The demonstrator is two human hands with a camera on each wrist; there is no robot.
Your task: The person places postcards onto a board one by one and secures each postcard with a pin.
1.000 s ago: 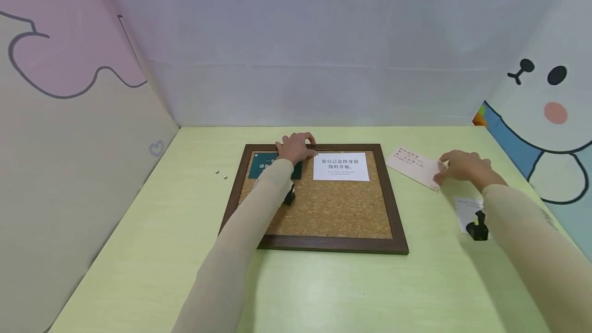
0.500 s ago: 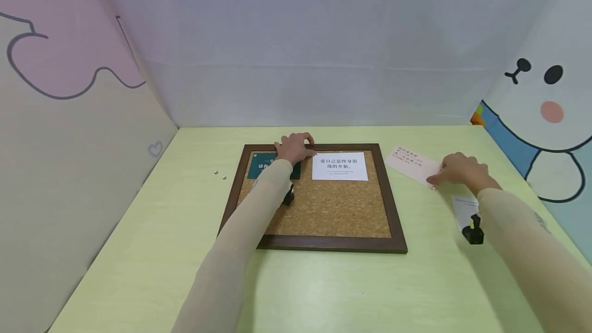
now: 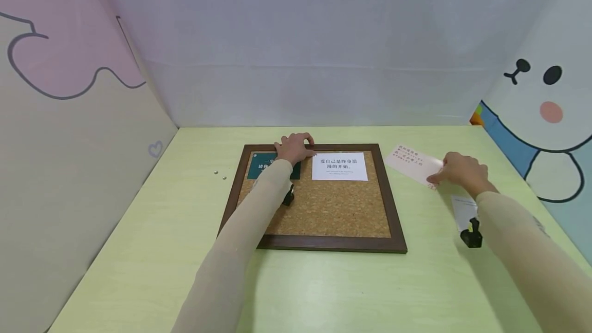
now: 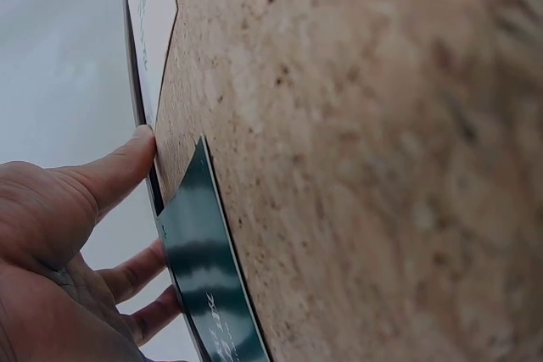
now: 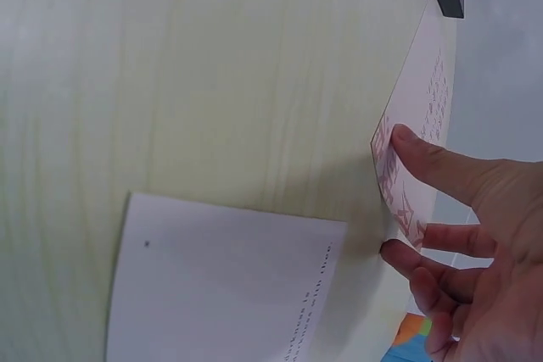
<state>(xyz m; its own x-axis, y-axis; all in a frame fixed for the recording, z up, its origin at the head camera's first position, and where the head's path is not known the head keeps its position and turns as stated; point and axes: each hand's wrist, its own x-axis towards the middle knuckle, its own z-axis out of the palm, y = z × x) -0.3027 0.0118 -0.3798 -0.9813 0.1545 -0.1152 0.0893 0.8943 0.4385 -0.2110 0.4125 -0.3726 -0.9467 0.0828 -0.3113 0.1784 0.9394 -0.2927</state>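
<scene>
On the cork board (image 3: 333, 209) lie a dark green card (image 3: 262, 165) at the top left and a white card (image 3: 339, 166) with black print to its right. My left hand (image 3: 292, 148) rests over the board's top edge; its outstretched thumb touches the white card's upper left corner in the left wrist view. Right of the board, my right hand (image 3: 464, 171) pinches the near end of a pale pink card (image 3: 411, 162). In the right wrist view the thumb lies on the pink card's face (image 5: 420, 99), with a finger at its edge.
A second white card (image 5: 221, 277) lies on the table below my right hand, partly covered by the wrist camera in the head view. Two small pins (image 3: 220, 174) lie left of the board. A brown wooden frame (image 3: 330, 243) borders the cork. Walls rise behind and at both sides.
My right hand has shifted slightly left onto the pink card's near end and taken hold of it. The left hand has stayed at the board's top edge.
</scene>
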